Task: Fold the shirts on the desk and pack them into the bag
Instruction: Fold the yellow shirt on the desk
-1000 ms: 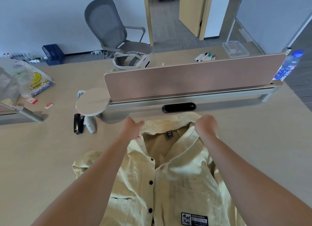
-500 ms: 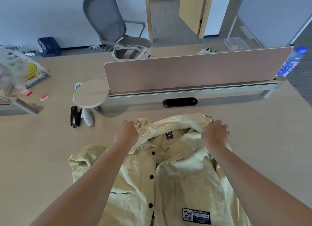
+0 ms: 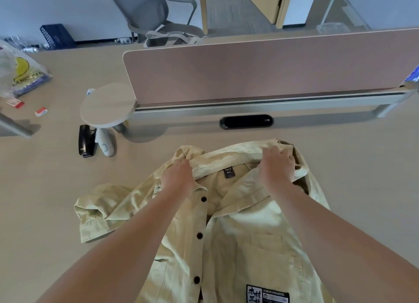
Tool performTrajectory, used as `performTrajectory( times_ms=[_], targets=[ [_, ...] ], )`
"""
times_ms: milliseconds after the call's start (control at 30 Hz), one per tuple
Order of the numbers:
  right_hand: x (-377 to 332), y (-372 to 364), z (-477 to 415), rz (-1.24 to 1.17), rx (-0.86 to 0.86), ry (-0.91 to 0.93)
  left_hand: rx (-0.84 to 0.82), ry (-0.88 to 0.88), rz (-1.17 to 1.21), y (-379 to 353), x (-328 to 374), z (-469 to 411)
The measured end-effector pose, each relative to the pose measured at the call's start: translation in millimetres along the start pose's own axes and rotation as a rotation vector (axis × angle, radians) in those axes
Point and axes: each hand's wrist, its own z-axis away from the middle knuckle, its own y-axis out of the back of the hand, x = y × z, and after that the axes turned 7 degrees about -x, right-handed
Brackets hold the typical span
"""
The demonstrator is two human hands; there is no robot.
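Both our hands have come back toward us since a moment ago, away from the long pinkish-brown divider board, and the collar came along with them. Our left hand is curled round the left end of the collar and our right hand is curled round the right end, so both are holding the pale yellow cloth shirt with dark buttons. It lies front up on the light brown wooden desk, right in front of us. Its long way runs from the collar, far from us, down to the hem, which is off the bottom of the view. So the body of it lies on the near side of both hands, between our arms, and each hand is as close as the other. We think we are laying it flat to start folding. One short sleeve is bunched up on the left, nearer the left hand; our right arm hides the other sleeve. A black stapler-like thing and a small white gadget sit under a little round shelf, well apart from the shirt. A clear plastic bag with yellow print lies far left, and a beige cloth bag sits behind the divider; we cannot tell which one is for packing
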Motion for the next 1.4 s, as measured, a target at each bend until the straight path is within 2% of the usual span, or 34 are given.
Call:
performTrajectory(
  times_ms=[200, 400, 500, 633, 733, 867, 967, 1033, 1133, 1233, 1300, 1400],
  targets=[
    [3, -2, -13, -0.078, 0.011, -0.016, 0.054, -0.018, 0.104, -2, -10, -2],
    [7, 6, -19, -0.032, -0.009, -0.029, 0.155, -0.110, 0.228, 24, -20, -4],
    [12, 21, -17, -0.125, 0.076, -0.012, 0.217, -0.147, 0.258, 48, -25, -6],
    [28, 44, -15, -0.380, 0.270, 0.031, 0.300, -0.155, 0.304, 82, -32, -7],
    [38, 60, -8, -0.593, 0.319, 0.021, 0.325, -0.151, 0.390, 104, -32, -6],
    [39, 77, 6, -0.567, 0.346, 0.032, 0.331, -0.206, 0.449, 121, -26, -2],
    [47, 84, 13, -0.481, 0.304, 0.131, 0.259, -0.271, 0.321, 134, -21, 2],
    [54, 85, 15, -0.478, 0.270, 0.179, 0.180, -0.341, 0.336, 141, -22, 4],
    [59, 87, 17, -0.499, 0.249, 0.162, 0.163, -0.344, 0.317, 145, -21, 5],
    [56, 95, 20, -0.391, 0.200, 0.092, 0.189, -0.313, 0.249, 148, -11, 11],
    [53, 106, 22, -0.310, 0.115, 0.027, 0.197, -0.275, 0.221, 152, -4, 16],
    [53, 125, 22, -0.263, -0.121, -0.033, 0.159, -0.198, 0.143, 160, -2, 19]
  ],
)
